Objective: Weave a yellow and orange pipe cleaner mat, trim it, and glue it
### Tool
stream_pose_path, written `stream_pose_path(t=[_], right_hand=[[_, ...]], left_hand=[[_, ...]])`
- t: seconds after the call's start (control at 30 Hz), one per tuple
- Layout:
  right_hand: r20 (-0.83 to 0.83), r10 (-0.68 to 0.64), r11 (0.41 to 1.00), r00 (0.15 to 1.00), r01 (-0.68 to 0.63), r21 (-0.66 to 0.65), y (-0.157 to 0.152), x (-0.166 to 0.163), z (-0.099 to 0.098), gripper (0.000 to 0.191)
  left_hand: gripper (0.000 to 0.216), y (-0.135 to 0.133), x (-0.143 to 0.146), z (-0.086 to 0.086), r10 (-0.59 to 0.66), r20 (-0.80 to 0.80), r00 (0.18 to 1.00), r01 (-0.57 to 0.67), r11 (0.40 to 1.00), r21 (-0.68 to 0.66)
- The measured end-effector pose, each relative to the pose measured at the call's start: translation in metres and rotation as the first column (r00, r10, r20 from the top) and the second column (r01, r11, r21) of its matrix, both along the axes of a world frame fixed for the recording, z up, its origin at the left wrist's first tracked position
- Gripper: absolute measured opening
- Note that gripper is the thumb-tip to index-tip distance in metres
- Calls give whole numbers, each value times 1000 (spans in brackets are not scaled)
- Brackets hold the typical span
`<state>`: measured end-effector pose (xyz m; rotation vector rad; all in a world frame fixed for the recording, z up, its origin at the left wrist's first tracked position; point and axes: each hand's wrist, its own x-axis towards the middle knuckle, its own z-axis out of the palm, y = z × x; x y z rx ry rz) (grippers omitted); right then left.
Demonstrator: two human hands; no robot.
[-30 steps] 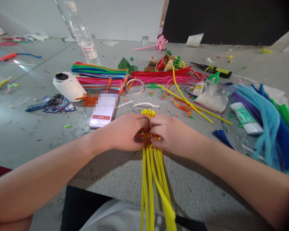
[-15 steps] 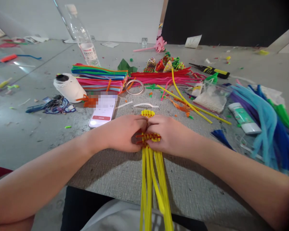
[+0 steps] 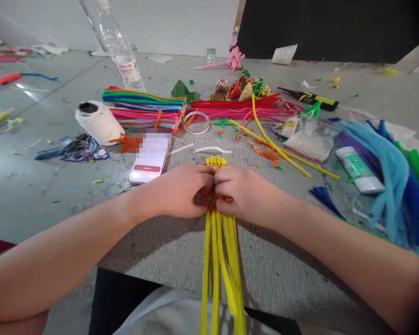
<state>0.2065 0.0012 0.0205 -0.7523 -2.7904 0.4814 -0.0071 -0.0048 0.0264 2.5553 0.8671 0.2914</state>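
My left hand (image 3: 180, 191) and my right hand (image 3: 242, 193) meet knuckle to knuckle on the grey table, both closed over a woven piece of yellow pipe cleaners (image 3: 219, 260) laced with an orange strand. The woven tip (image 3: 215, 162) sticks out beyond my fingers. The loose yellow ends run back toward me and hang over the table's near edge. The weave between my palms is mostly hidden.
A phone (image 3: 147, 165) lies just left of my hands. Beyond are a stack of coloured pipe cleaners (image 3: 143, 111), a white roll (image 3: 98, 122), a tape ring (image 3: 196, 123), a clear bottle (image 3: 117, 44), pink stems (image 3: 240, 111), a bead bag (image 3: 309, 142), a glue tube (image 3: 358, 170) and blue fuzzy stems (image 3: 393, 181).
My hands have closed tighter together over the weave, hiding more of the orange strand. The loose yellow ends have shifted slightly.
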Motion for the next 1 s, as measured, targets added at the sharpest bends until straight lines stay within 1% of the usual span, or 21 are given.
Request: stream_pose_path(t=[0.1, 0.2, 0.37, 0.5, 0.6, 0.73, 0.83, 0.9, 1.0], right_hand=[[11, -37, 998, 999, 37, -52, -1, 1, 2, 13], [34, -65, 993, 997, 68, -92, -3, -1, 3, 6], [73, -115, 991, 991, 119, -55, -5, -5, 2, 5], [71, -81, 996, 994, 84, -29, -5, -8, 1, 2], [31, -55, 998, 998, 56, -6, -4, -7, -1, 5], [-78, -13, 1000, 997, 14, 19, 1, 0, -4, 12], [-148, 10, 1000, 989, -13, -15, 5, 7, -5, 13], [-174, 21, 999, 985, -26, -29, 6, 9, -5, 13], [-176, 39, 999, 984, -41, -6, 6, 8, -6, 15]], left_hand=[[7, 3, -1, 3, -10, 32, 999, 12, 999, -36], [8, 5, -1, 5, 11, 40, 999, -9, 998, -59], [8, 5, 4, 5, 43, 14, 999, -42, 999, -30], [7, 6, 6, 4, 39, -16, 999, -39, 999, 9], [8, 7, 6, 5, 49, -30, 998, -49, 999, 0], [9, 9, 5, 3, 37, 9, 999, -37, 999, 7], [9, 9, 3, 0, 17, 42, 999, -18, 1000, 25], [9, 9, 3, -1, 11, 56, 998, -12, 1000, 11], [10, 9, 2, -1, 22, 64, 998, -22, 1000, -3]])
